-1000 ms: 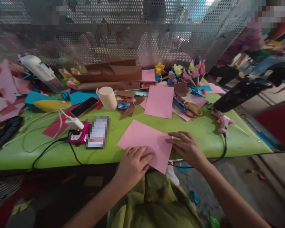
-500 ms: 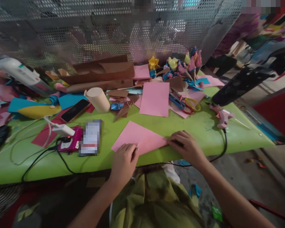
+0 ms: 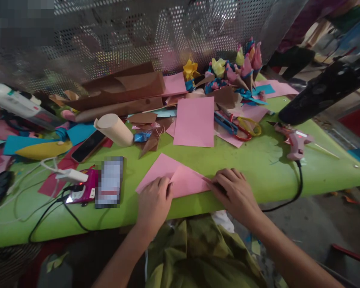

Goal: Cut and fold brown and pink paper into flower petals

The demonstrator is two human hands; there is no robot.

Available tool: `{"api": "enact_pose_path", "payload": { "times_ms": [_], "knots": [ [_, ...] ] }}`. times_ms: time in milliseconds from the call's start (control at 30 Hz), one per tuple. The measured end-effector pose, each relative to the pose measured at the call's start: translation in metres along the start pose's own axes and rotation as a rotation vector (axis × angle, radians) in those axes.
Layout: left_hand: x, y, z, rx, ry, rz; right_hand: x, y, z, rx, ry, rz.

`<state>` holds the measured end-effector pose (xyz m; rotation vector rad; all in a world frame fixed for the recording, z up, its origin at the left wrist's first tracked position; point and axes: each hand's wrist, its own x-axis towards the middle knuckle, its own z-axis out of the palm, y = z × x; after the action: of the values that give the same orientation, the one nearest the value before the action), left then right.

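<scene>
A sheet of pink paper [image 3: 184, 176] lies on the green tabletop close to the front edge, with a flap folded over its middle. Its right corner is pinched between the thumb and fingers of my right hand [image 3: 233, 194]. My left hand [image 3: 156, 200] has its fingers curled together on the near left part of the sheet, gripping the folded edge; the paper under the fingers is hidden. Behind it, a second pink sheet [image 3: 194, 122] lies flat, beside scissors with yellow and red handles [image 3: 248, 129] and a blue cutter [image 3: 226, 122].
A glue gun [image 3: 297, 145] with a black cord lies to the right, near a dark cylinder [image 3: 324, 94]. On the left are two phones [image 3: 109, 182] [image 3: 88, 146], a magenta power adapter [image 3: 88, 185] and cables. Farther back stand a cardboard tube [image 3: 115, 130], brown paper [image 3: 123, 88] and paper flowers [image 3: 249, 64].
The folded flap now shows a raised edge near my left hand, with the fold drawn over the sheet. Both hands keep their hold. The camera view has shifted slightly.
</scene>
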<state>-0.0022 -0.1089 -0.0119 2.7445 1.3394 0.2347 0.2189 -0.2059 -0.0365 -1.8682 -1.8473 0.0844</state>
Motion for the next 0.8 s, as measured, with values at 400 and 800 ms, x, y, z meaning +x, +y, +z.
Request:
{"api": "enact_pose_path", "payload": {
  "times_ms": [400,800],
  "knots": [
    [0.014,0.0,-0.007,0.08,-0.105,-0.036,0.005,0.0,0.006,-0.124,-0.001,0.0],
    [0.017,-0.002,-0.005,0.04,-0.109,-0.057,0.01,0.0,0.008,-0.127,0.004,0.045]
  ]
}}
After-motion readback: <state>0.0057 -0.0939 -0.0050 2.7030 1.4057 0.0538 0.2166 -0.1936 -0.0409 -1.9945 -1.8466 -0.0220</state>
